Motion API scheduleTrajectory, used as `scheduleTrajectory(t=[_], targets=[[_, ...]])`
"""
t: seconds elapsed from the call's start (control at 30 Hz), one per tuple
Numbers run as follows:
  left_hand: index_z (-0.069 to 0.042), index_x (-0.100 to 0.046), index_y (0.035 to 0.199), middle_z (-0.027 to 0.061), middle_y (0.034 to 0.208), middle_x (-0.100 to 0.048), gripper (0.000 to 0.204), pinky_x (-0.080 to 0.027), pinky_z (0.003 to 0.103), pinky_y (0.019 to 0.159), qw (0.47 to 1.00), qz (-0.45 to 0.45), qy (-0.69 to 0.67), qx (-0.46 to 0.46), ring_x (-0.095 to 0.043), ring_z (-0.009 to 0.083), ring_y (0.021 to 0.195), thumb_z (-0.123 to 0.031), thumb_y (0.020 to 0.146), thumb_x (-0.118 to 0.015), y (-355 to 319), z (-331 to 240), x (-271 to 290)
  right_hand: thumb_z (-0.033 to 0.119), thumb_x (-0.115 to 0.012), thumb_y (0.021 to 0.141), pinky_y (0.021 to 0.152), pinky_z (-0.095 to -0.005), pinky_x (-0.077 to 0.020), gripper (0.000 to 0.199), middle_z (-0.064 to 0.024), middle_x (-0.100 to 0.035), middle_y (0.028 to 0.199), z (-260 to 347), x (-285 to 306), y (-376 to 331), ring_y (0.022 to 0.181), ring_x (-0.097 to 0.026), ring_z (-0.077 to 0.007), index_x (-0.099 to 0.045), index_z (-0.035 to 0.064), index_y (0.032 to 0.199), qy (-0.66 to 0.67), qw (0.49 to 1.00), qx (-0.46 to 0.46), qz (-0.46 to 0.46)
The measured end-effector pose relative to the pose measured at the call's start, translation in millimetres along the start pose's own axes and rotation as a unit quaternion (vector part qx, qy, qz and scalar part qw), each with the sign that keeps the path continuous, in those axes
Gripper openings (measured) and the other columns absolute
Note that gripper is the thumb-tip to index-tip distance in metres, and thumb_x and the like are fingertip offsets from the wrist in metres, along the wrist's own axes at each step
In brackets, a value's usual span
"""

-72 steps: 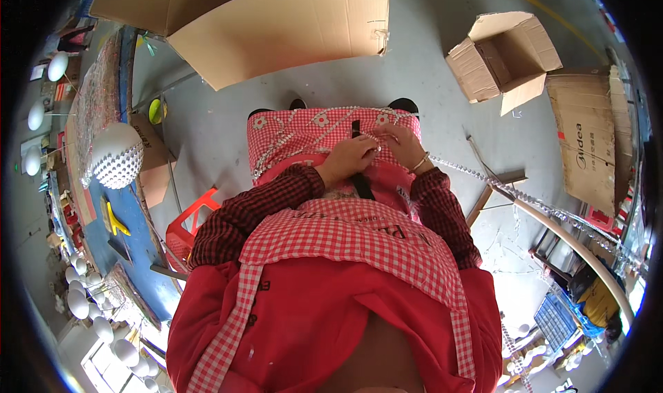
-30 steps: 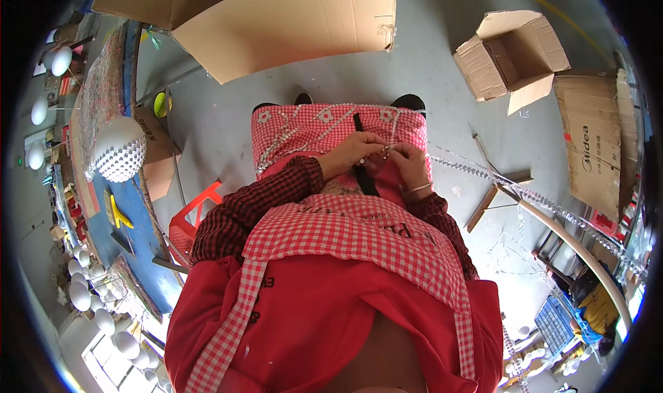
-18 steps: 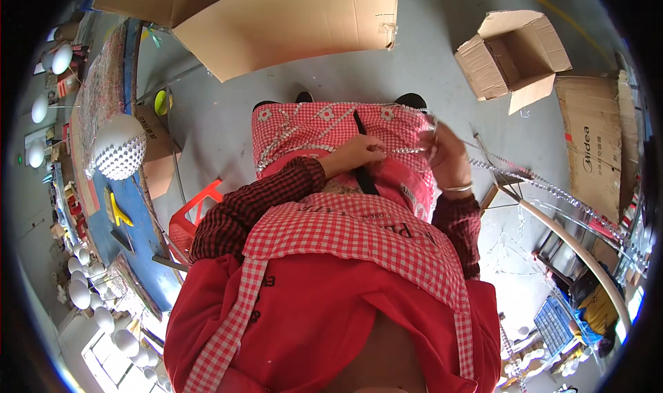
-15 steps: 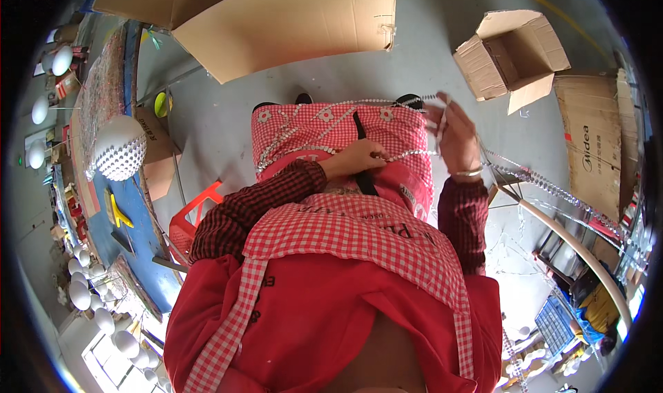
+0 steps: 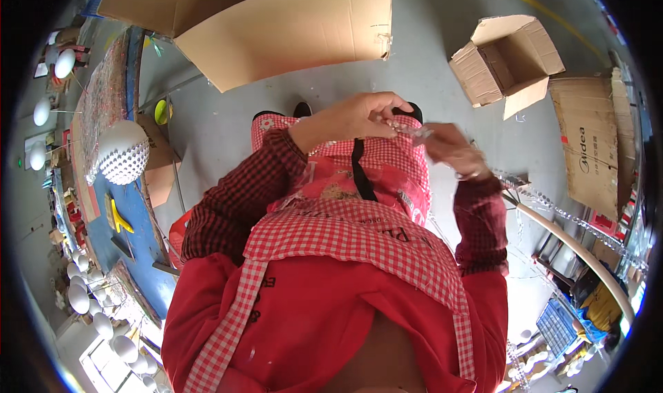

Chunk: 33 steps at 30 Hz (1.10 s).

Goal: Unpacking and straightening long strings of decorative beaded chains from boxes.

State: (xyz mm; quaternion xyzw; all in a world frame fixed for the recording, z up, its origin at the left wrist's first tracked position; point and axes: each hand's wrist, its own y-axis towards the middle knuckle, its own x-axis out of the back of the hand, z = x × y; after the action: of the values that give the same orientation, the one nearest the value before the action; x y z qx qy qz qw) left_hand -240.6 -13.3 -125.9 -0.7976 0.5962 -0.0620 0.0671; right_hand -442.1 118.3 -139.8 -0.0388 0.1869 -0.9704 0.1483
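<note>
Over the far end of my lap, my left hand is closed, its thumb and fingers pinching a silvery bead strand. A short stretch of the strand spans the gap to my right hand, whose fingers are smeared by motion but appear closed on it. More bead strands run off to the right beyond my right wrist. Beneath my hands, a red-and-white checked apron with a black strap covers my lap.
A large open carton stands ahead, with a smaller open box at far right. On the left, a blue table bears a yellow-handled tool and a bead-studded white ball. A curved pale pole rises at right.
My left hand has lifted from my lap and moved forward. My right hand has come slightly lower. The strands that looped across my lap are now bunched between my hands.
</note>
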Motion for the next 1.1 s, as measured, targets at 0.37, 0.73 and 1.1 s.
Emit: scheduleTrajectory(t=[0.37,0.73,1.1], targets=[[-0.007,-0.061,0.087,0.0121,0.078,-0.061,0.016,-0.044,0.031,0.067,0.911,-0.28,0.303,-0.02,-0.058,0.025,0.076,-0.017,0.076,-0.055,-4.2,91.0,80.8,0.016,-0.05,0.087,0.039,-0.017,-0.0203,0.016,-0.0004,-0.055,0.067,80.9,47.6,-93.2,0.043,-0.03,-0.0027,-0.06,0.0036,0.088,0.018,0.894,0.188,-0.405],[0.001,-0.061,0.085,0.0033,0.073,-0.061,0.02,-0.044,0.023,0.057,0.929,-0.354,0.104,-0.023,-0.055,0.0089,0.065,-0.019,0.081,-0.057,0.2,26.6,92.4,0.017,-0.039,0.093,0.039,-0.0183,-0.012,0.022,0.0043,-0.033,0.052,112.6,82.2,-144.6,0.043,-0.019,-0.002,-0.052,-0.0007,0.093,0.091,0.821,0.271,-0.494],[-0.001,-0.062,0.085,-0.0006,0.063,-0.054,0.015,-0.041,0.023,0.052,0.798,-0.533,0.275,-0.064,-0.05,0.0081,0.058,-0.013,0.082,-0.053,-5.0,77.2,128.3,0.02,-0.044,0.091,0.037,-0.0177,-0.0129,0.023,0.0033,-0.038,0.051,62.9,79.9,-142.6,0.041,-0.021,-0.0014,-0.056,0.0016,0.086,0.068,0.821,0.166,-0.542]])
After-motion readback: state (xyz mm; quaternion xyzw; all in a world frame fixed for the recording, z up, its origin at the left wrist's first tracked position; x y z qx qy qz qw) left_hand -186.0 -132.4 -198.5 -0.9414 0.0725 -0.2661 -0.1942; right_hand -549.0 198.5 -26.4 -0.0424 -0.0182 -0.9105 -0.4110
